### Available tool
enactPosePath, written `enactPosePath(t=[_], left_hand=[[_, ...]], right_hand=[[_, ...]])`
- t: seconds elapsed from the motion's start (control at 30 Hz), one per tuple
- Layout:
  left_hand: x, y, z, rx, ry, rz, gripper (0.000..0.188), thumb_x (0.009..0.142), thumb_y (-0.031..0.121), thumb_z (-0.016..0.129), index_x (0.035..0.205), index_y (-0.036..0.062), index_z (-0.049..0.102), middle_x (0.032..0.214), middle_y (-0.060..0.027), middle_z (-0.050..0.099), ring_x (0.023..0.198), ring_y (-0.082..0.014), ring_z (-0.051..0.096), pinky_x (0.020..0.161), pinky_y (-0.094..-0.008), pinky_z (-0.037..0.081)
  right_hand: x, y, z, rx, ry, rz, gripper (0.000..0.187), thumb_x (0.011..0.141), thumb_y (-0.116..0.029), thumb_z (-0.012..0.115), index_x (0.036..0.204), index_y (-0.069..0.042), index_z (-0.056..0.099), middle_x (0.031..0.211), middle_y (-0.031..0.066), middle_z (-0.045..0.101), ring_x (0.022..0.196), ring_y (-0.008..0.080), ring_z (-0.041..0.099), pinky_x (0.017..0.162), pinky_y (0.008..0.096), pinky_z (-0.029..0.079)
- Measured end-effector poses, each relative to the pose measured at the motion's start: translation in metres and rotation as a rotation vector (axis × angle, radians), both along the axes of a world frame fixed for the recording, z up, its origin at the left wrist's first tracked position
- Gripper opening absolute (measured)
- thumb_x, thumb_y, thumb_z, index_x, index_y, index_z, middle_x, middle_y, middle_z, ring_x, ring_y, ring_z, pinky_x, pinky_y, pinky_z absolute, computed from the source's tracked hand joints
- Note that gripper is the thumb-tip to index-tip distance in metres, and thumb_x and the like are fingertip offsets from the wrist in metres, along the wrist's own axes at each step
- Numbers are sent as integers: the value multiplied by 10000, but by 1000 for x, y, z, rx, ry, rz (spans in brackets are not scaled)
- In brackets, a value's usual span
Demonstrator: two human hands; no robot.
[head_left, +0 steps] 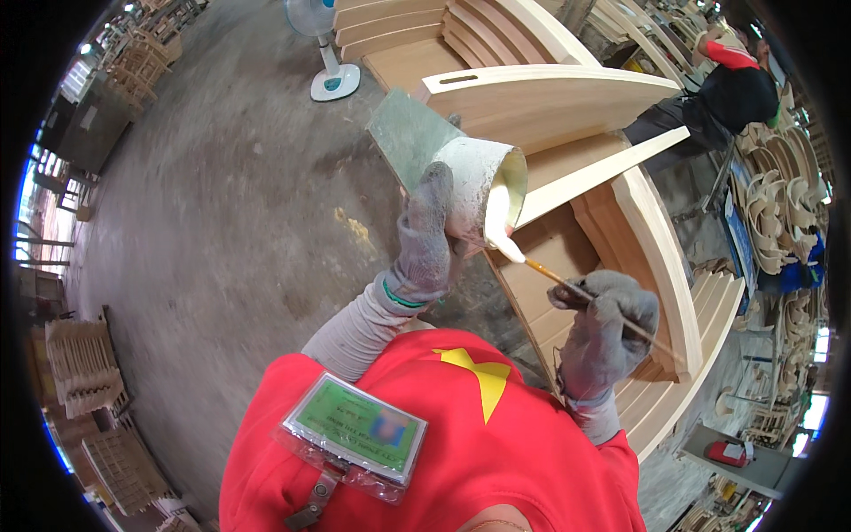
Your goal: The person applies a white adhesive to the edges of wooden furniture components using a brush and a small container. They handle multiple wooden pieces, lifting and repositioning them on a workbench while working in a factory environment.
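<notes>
My gloved left hand (pixel 425 235) is wrapped round a white, crusted cup (pixel 470 186), which tips with its mouth toward the right. Thick white glue-like paste runs along the inside of its lip. In my gloved right hand (pixel 612 328) is a thin brush (pixel 542 269), its paste-coated tip at the cup's lower rim. Behind the cup juts a flat grey-green panel (pixel 412 133); the cup hides where it ends. Beyond both hands stand pale curved wooden frames, with a light wooden slat (pixel 607 173) lying across them beside the cup.
An upright curved wooden board (pixel 550 102) rises past the cup. A white-based fan (pixel 335 82) stands on the concrete floor at the far left of the frames. Another person (pixel 731 93) works at the far right. Stacked wooden parts (pixel 84 363) stand at the left.
</notes>
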State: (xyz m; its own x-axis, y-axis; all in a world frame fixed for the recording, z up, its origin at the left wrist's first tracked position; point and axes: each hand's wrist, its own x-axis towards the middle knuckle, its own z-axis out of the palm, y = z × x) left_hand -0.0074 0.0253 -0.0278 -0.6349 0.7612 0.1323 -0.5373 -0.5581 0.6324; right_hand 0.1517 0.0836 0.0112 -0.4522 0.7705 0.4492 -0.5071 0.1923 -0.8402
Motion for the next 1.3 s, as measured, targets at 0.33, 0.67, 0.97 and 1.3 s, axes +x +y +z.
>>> enactPosePath(t=[0.33,0.67,0.97,1.3], left_hand=[[-34,-50,-26,-11,-296,208,571,884,515,353,1216,60,441,1165,-92,517,1031,-224,533,823,-374,489],[-49,-119,-30,-136,-253,488,505,888,450,379,1240,90,417,1221,-88,457,1094,-272,460,895,-481,406],[-55,-119,-31,-49,-303,475,500,896,437,374,1249,85,406,1223,-101,451,1084,-286,464,904,-477,403],[-55,-116,-31,-124,-286,492,483,902,424,353,1243,85,405,1215,-104,449,1069,-279,477,877,-461,434]], right_hand=[[-38,73,4,-91,-415,89,151,839,-89,567,896,48,538,752,117,592,634,183,614,581,292,532],[-55,76,-7,-66,-505,215,140,828,-98,594,866,33,560,742,108,604,635,157,612,590,265,527],[-50,89,11,47,-562,126,111,826,-68,587,883,25,567,747,87,603,663,135,602,630,248,511],[-55,76,10,197,-635,229,110,830,-105,597,864,-1,593,743,62,618,685,98,593,625,213,481]])
